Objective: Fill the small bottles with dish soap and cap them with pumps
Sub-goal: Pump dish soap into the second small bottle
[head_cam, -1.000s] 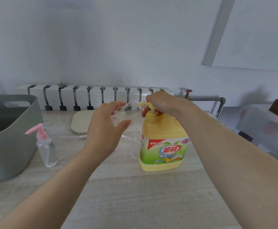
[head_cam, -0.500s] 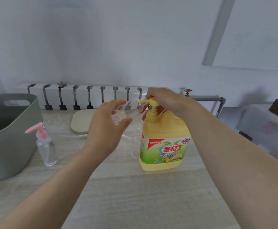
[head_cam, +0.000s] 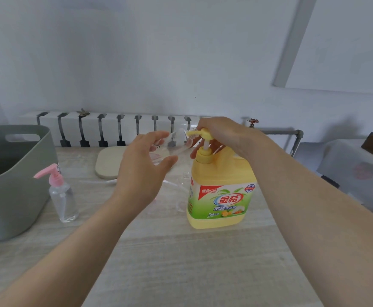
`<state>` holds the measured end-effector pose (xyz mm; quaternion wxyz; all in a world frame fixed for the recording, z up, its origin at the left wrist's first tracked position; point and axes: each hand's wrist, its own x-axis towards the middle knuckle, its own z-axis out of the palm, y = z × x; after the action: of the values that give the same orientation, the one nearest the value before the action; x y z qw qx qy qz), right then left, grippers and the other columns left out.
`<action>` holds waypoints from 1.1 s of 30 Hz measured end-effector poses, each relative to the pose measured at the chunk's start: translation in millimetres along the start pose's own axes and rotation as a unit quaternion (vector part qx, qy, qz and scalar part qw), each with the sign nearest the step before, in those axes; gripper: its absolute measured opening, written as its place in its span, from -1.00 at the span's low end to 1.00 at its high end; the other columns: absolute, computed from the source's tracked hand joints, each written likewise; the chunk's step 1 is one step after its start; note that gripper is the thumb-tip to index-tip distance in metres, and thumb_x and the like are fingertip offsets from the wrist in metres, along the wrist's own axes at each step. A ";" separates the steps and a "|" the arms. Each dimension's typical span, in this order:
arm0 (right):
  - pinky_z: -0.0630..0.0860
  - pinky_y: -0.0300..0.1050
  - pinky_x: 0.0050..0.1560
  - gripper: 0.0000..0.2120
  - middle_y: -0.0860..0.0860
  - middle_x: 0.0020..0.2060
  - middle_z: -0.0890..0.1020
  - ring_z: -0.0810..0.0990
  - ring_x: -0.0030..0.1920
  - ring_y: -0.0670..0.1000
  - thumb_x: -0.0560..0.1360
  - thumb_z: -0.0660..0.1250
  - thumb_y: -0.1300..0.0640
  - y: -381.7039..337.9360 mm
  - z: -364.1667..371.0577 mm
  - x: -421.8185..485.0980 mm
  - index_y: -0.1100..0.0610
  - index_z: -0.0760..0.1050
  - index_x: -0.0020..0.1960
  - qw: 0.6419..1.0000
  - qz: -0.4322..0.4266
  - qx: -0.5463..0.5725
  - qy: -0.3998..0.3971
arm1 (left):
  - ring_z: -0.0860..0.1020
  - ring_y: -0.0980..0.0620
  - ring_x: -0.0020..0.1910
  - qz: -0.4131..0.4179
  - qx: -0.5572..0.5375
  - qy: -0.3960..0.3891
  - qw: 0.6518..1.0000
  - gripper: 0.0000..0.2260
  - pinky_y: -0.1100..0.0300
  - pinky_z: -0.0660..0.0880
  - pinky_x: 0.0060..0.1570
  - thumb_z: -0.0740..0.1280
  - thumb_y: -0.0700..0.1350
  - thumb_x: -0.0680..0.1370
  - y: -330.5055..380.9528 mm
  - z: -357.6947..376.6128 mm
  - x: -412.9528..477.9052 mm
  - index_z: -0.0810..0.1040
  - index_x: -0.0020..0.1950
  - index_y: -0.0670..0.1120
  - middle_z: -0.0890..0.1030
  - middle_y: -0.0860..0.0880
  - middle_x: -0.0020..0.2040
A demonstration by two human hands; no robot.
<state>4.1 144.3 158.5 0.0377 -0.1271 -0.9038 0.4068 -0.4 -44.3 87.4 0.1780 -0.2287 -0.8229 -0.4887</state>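
At the pump (head_cam: 204, 134), small bottle (head_cam: 175, 141) in left hand (head_cam: 141, 171)

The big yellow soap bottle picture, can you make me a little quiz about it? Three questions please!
1. True or false: the pink-pump bottle stands upright beside the grey basket.
2. Fill in: the left hand holds a clear small bottle, tilted, up against the yellow pump's ____.
3. Which hand grips the pump head of the yellow soap bottle? A) left hand B) right hand
Key: 1 true; 2 spout; 3 B.
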 end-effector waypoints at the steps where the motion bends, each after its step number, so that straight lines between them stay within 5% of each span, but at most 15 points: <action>1: 0.30 -0.45 -0.65 -0.63 -0.16 -0.59 0.57 0.52 -0.46 -0.14 0.58 0.12 0.06 -0.3 1.0 -0.3 0.05 0.50 -0.36 1.000 -0.003 -0.001 0.009 | 0.47 0.18 0.07 0.001 0.001 0.000 1.000 -0.58 0.49 0.24 -0.09 0.47 -0.06 0.48 -0.2 0.2 0.1 0.49 0.31 0.12 0.51 0.16 0.11; 4: 0.23 -0.45 -0.70 -0.66 -0.19 -0.62 0.55 0.49 -0.60 -0.22 0.59 0.10 0.13 -2.1 0.9 0.6 0.12 0.44 -0.33 1.000 -0.003 0.003 0.009 | 0.46 0.18 0.06 0.004 0.009 0.001 1.000 -0.57 0.48 0.23 -0.10 0.47 -0.05 0.48 -0.9 0.8 0.5 0.48 0.32 0.11 0.50 0.18 0.10; 9: 0.30 -0.42 -0.63 -0.73 -0.20 -0.66 0.51 0.40 -0.36 -0.03 0.54 0.09 0.30 -5.8 4.0 -2.2 0.20 0.34 -0.32 1.000 0.018 -0.013 -0.017 | 0.45 0.20 0.04 0.007 0.023 0.004 1.000 -0.57 0.49 0.21 -0.12 0.47 -0.04 0.47 -2.9 3.1 0.6 0.49 0.32 0.12 0.49 0.20 0.09; 12: 0.48 -0.19 -0.17 -0.84 0.05 -0.16 0.71 0.44 -0.18 0.02 0.49 0.10 0.35 -8.6 5.0 -1.9 0.33 0.44 -0.16 0.998 0.014 -0.040 -0.047 | 0.45 0.19 0.04 0.008 0.022 0.003 1.000 -0.56 0.47 0.23 -0.11 0.47 -0.04 0.47 -4.9 4.0 -0.4 0.48 0.32 0.11 0.49 0.20 0.08; 14: 0.44 -0.03 0.03 -0.88 0.18 0.05 0.65 0.47 -0.04 0.11 0.44 0.10 0.38 -8.6 6.0 0.9 0.33 0.40 -0.20 0.997 0.011 -0.049 -0.052 | 0.45 0.19 0.04 0.005 0.019 0.002 1.000 -0.57 0.46 0.23 -0.11 0.47 -0.04 0.47 -6.5 4.5 -0.8 0.48 0.32 0.11 0.50 0.19 0.09; 19: 0.35 -0.12 -0.19 -0.82 -0.01 -0.25 0.70 0.46 -0.14 0.07 0.42 0.09 0.36 -4.9 5.6 4.5 0.21 0.31 -0.33 0.997 -0.005 -0.061 -0.045 | 0.46 0.18 0.06 0.004 0.011 -0.005 1.000 -0.56 0.38 0.28 -0.06 0.47 -0.05 0.47 -6.9 4.6 -1.0 0.48 0.33 0.11 0.50 0.19 0.10; 21: 0.32 -0.11 -0.19 -0.82 0.05 -0.15 0.70 0.41 -0.17 0.05 0.43 0.08 0.32 -2.0 6.1 4.7 0.20 0.30 -0.34 0.997 -0.013 -0.059 -0.041 | 0.46 0.18 0.06 0.003 0.010 -0.006 1.000 -0.56 0.43 0.26 -0.09 0.47 -0.05 0.47 -6.8 4.4 -1.1 0.48 0.33 0.11 0.50 0.19 0.10; 25: 0.32 -0.17 -0.23 -0.63 -0.15 -0.45 0.66 0.44 -0.22 -0.03 0.54 0.03 0.16 -0.7 7.2 -1.1 0.30 0.55 -0.20 0.998 -0.022 -0.039 -0.044 | 0.46 0.19 0.05 0.001 0.008 -0.008 1.000 -0.57 0.48 0.24 -0.11 0.46 -0.05 0.47 -6.8 3.9 -2.0 0.48 0.32 0.11 0.51 0.18 0.11; 27: 0.34 -0.20 -0.23 -0.54 -0.16 -0.46 0.66 0.47 -0.21 -0.05 0.55 0.03 0.11 -0.5 6.2 -1.2 0.29 0.64 -0.21 0.998 -0.027 -0.030 -0.048 | 0.47 0.19 0.06 0.001 0.007 -0.004 1.000 -0.57 0.47 0.24 -0.12 0.47 -0.04 0.48 -6.3 3.2 -2.1 0.48 0.32 0.12 0.52 0.18 0.12; 30: 0.38 -0.22 -0.30 -0.42 -0.09 -0.49 0.65 0.53 -0.28 -0.05 0.55 0.07 0.03 0.4 2.4 -3.8 0.04 0.59 -0.56 0.999 -0.026 -0.007 -0.035 | 0.48 0.18 0.07 0.000 0.004 0.002 1.000 -0.57 0.47 0.26 -0.12 0.47 -0.05 0.47 -5.0 2.3 -0.7 0.48 0.32 0.12 0.53 0.16 0.13; 33: 0.51 -0.15 -0.17 -0.50 0.09 -0.29 0.72 0.63 -0.29 0.01 0.53 0.08 -0.04 1.0 0.3 -3.4 0.08 0.68 -0.37 0.998 -0.022 0.037 -0.054 | 0.48 0.18 0.07 0.000 0.001 0.004 1.000 -0.57 0.48 0.25 -0.11 0.47 -0.06 0.47 -4.2 2.0 0.6 0.49 0.32 0.11 0.53 0.16 0.13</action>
<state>7.5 143.9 157.7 0.0025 -0.0838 -0.8916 0.4451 -3.3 -44.2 83.7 0.1819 -0.2262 -0.8228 -0.4885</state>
